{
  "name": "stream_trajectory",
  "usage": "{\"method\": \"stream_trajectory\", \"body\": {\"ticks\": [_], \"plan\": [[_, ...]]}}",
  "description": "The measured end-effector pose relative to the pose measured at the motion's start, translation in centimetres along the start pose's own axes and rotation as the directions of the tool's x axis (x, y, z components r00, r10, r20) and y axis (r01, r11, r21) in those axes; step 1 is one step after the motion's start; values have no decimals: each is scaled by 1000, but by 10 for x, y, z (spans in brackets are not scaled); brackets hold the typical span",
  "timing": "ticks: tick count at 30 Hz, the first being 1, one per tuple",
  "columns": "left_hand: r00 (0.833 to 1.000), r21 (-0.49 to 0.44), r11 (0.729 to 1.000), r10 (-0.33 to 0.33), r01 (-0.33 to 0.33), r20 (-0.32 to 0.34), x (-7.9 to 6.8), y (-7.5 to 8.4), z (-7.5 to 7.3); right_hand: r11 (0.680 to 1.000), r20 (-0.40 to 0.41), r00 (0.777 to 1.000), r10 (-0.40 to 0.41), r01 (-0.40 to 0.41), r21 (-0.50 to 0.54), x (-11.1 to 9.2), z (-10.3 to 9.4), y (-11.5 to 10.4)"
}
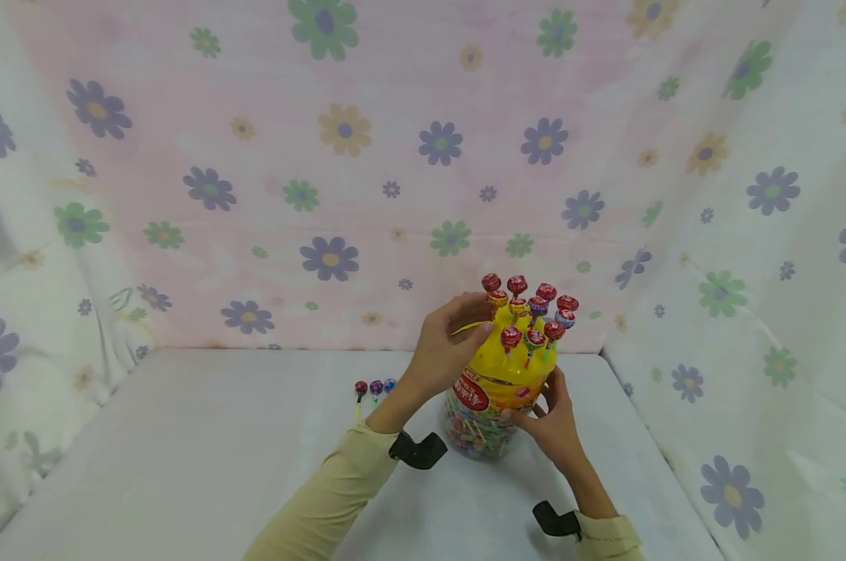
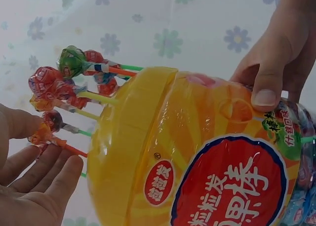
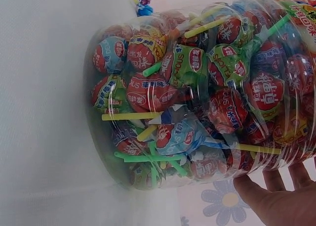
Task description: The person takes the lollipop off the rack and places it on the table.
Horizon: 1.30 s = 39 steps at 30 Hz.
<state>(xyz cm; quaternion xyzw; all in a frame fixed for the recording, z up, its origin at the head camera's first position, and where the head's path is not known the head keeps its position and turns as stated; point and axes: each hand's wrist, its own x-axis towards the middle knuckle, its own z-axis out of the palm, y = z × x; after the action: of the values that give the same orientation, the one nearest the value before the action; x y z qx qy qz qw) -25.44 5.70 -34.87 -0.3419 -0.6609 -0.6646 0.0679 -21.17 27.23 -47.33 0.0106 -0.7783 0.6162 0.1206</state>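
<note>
A clear plastic jar packed with wrapped lollipops stands on the table, with a yellow label and a yellow domed lid. Several lollipops stick up from the lid by their sticks. At the lid's left side, my left hand pinches an orange-wrapped lollipop, thumb and fingers at either side of the candy. Its stick meets the lid in the left wrist view. My right hand grips the jar's right side, thumb in front on the label; in the right wrist view its fingers lie along the jar.
Three loose lollipops lie on the white tabletop, left of the jar and partly behind my left forearm. Flower-printed cloth hangs behind the table and along both sides. A black strap mount sits on each wrist.
</note>
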Motion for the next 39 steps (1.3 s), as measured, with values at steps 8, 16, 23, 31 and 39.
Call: {"method": "stream_trajectory", "body": {"ticks": [8, 16, 23, 31, 39], "plan": [[997, 13, 999, 36, -35, -62, 7, -5, 7, 999, 2, 999, -34, 34, -8, -1, 0, 4], [984, 60, 991, 129, -122, -125, 14, -11, 13, 999, 5, 999, -49, 49, -2, -2, 1, 5], [974, 69, 989, 141, -131, -177, 14, -13, 17, 999, 4, 999, -36, 36, 0, -1, 1, 5], [951, 67, 976, 217, -207, -221, 16, -10, 16, 999, 12, 999, -34, 34, -1, -1, 0, 5], [956, 40, 982, 190, -186, -225, 7, -7, 13, 999, 8, 999, -36, 36, -11, 0, -2, 5]]}}
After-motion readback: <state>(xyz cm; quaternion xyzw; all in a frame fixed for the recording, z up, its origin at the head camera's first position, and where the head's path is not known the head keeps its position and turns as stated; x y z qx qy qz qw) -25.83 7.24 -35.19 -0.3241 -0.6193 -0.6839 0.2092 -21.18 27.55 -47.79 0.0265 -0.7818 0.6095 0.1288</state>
